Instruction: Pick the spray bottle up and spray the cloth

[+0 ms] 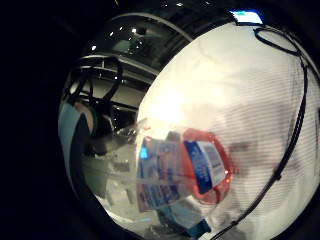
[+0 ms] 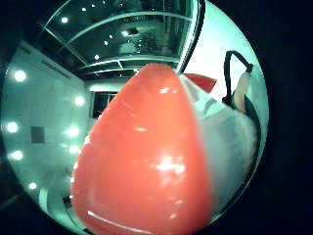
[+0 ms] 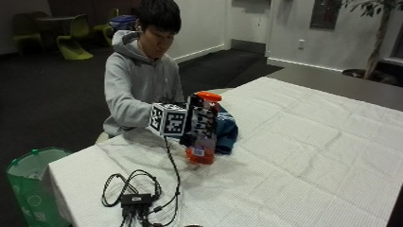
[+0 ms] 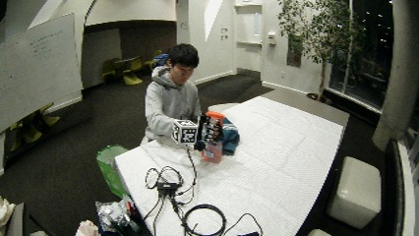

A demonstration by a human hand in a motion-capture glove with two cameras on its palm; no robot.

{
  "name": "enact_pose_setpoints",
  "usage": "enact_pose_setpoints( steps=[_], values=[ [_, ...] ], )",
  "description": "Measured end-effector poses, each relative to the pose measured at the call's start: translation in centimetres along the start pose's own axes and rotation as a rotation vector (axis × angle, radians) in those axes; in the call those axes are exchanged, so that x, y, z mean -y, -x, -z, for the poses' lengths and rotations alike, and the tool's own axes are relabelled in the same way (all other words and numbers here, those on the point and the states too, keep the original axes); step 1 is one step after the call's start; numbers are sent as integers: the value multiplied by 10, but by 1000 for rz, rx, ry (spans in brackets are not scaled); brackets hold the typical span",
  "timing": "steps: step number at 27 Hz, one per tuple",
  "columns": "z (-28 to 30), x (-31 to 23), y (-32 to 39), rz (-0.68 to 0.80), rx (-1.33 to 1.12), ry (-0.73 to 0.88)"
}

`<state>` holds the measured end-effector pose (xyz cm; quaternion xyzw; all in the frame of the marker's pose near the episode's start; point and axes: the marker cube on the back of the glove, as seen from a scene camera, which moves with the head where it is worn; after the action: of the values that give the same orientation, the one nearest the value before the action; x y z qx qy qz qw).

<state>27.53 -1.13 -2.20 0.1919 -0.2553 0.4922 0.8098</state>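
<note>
**Bottle held upright above the table, cloth just behind it**

A green bin [image 3: 31,182] stands at the table's left corner. On the white table [image 3: 302,156] lies a bundle of black cables [image 3: 135,196]. The gloved right hand [image 3: 189,130] holds the bottle [image 3: 203,127], its fingers curled round the body; the bottle is upright, orange cap on top, its base just above the tabletop. The thumb-side palm view is filled by the bottle's orange surface, close against the palm. Just right of the bottle, touching or nearly so, the blue cloth [image 3: 225,132] lies bunched on the table in front of the person.
</note>
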Motion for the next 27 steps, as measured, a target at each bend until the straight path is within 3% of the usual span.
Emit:
enact_pose_setpoints(
  steps=[7, 15, 21, 27],
  values=[
    [-16, 1, 34, 139, -273, 365],
    [-51, -63, 115, 254, -710, 900],
    [-61, -89, 129, 250, -1025, 1023],
    [-88, -107, 83, 189, -1128, 1130]
  ],
)
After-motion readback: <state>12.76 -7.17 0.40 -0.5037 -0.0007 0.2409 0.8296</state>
